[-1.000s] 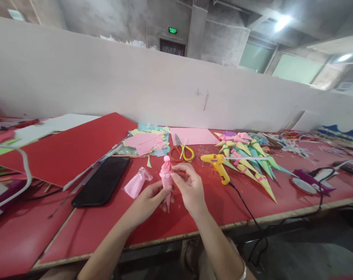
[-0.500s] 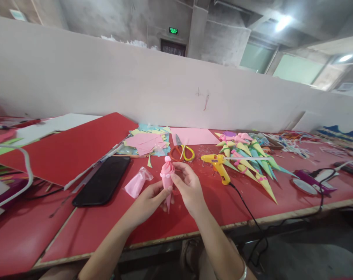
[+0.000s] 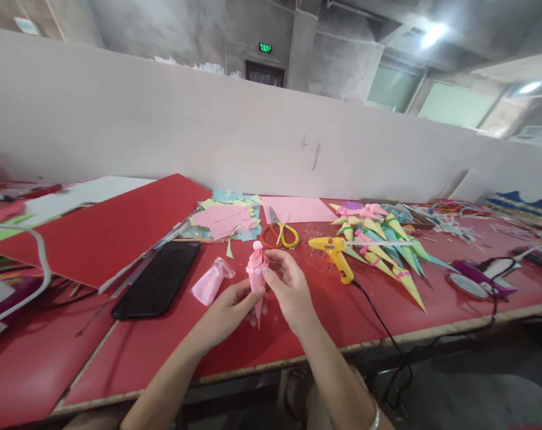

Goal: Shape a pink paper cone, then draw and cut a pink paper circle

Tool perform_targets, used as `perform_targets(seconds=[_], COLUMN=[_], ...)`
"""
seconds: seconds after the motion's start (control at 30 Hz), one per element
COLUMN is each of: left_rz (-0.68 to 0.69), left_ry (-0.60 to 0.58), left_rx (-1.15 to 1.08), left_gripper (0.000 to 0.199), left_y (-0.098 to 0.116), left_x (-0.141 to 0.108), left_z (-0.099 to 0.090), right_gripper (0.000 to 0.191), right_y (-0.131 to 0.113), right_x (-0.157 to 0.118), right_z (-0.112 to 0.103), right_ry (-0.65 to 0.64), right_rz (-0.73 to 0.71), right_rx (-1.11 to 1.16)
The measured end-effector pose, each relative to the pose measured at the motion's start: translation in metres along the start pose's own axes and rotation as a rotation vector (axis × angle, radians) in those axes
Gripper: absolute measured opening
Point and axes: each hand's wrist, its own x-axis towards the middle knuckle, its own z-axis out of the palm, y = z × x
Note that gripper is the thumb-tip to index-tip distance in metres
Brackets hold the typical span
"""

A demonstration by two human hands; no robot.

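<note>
A pink paper ice cream cone point(image 3: 257, 269) with a swirled top and a small ball on its tip stands upright between my hands, point down. My left hand point(image 3: 235, 307) is closed around the cone's lower part. With thumb and fingers, my right hand point(image 3: 290, 288) grips its upper side, near the band of small pale balls below the swirl. Some of the fingertips are hidden behind the cone. Left of my hands lies a clear bag of soft pink material point(image 3: 211, 282).
A yellow glue gun point(image 3: 339, 254) with its cord lies at the right, beside a pile of coloured paper cones point(image 3: 387, 239). Scissors point(image 3: 279, 233), pink paper pieces point(image 3: 223, 219) and a pink sheet point(image 3: 297, 210) lie behind. A black phone point(image 3: 158, 279) and red board point(image 3: 113, 230) are at left.
</note>
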Motion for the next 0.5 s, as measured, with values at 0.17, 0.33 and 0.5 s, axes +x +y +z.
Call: perform_targets(seconds=[0.17, 0.33, 0.5], left_rz=[0.003, 0.018, 0.020], left_ry=[0.017, 0.032, 0.063], left_rx=[0.004, 0.009, 0.108], left_gripper=[0.038, 0.038, 0.029], left_y=[0.0003, -0.0023, -0.0002], left_x=[-0.0005, -0.0001, 0.0004], left_z=[0.0009, -0.0017, -0.0010], right_gripper=[0.025, 0.030, 0.042], right_y=[0.0002, 0.0021, 0.0078], right_x=[0.0005, 0.0012, 0.0023], right_z=[0.0000, -0.0019, -0.0043], right_ry=[-0.020, -0.082, -0.136], right_rz=[-0.026, -0.040, 0.008], right_rx=[-0.018, -0.050, -0.083])
